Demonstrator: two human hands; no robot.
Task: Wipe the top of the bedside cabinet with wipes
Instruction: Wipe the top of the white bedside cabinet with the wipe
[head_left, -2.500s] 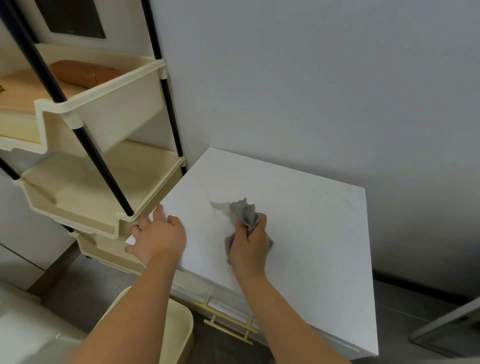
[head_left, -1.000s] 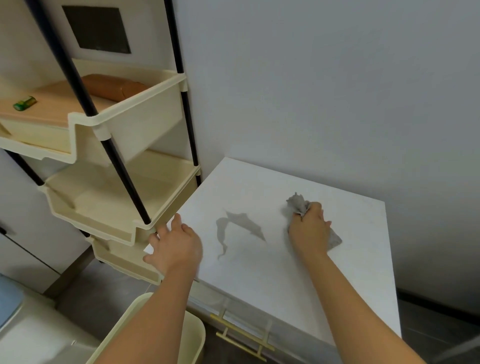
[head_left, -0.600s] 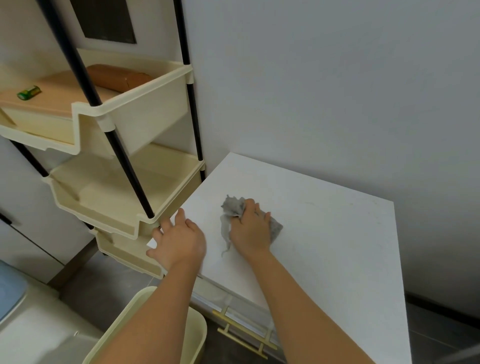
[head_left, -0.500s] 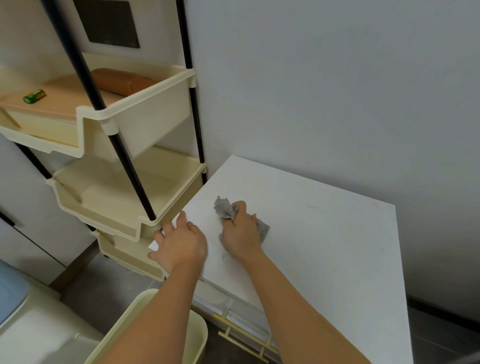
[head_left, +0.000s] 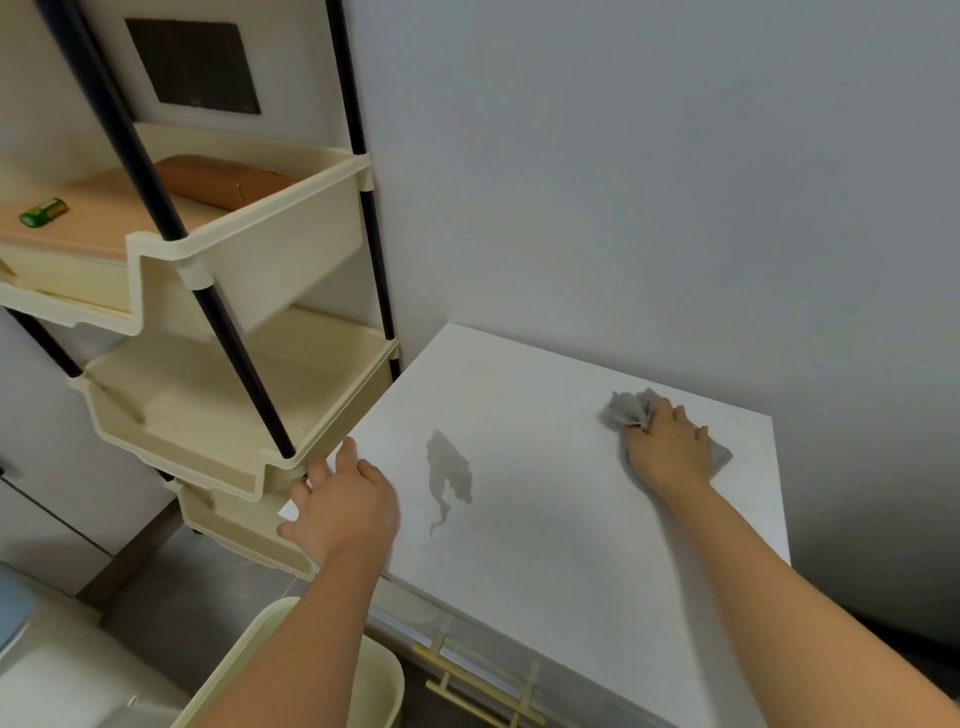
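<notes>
Fingers, right hand: curled down over a crumpled grey wipe, pinning it to the surface; palm down, knuckles up.
Fingers, left hand: straight, slightly spread, holding nothing; palm down on the cabinet's near left corner, fingertips reaching toward the rack's lower tray.
Clock reference: read on the cabinet top from the wearer's side, 12 o'clock at the wall.
Wipe position: about 2 o'clock on the top, near the back edge. A bunched end sticks out past the fingertips toward 11 o'clock; a flatter corner shows from under the hand toward 4 o'clock.
Cabinet top: white, square, back edge against the grey wall.
Wet patch: dark, irregular, about 9 o'clock on the top, with a thin tail running toward 6 o'clock. Just right of the left hand, well apart from the wipe.
Drawer handle: gold bar below the front edge, 6 o'clock.
Shelf rack: cream trays on black poles, 9 to 10 o'clock, just beside the cabinet; contact cannot be told.
Upper tray contents: brown package and small green item.
Bin: cream, 7 o'clock, under the left forearm.
</notes>
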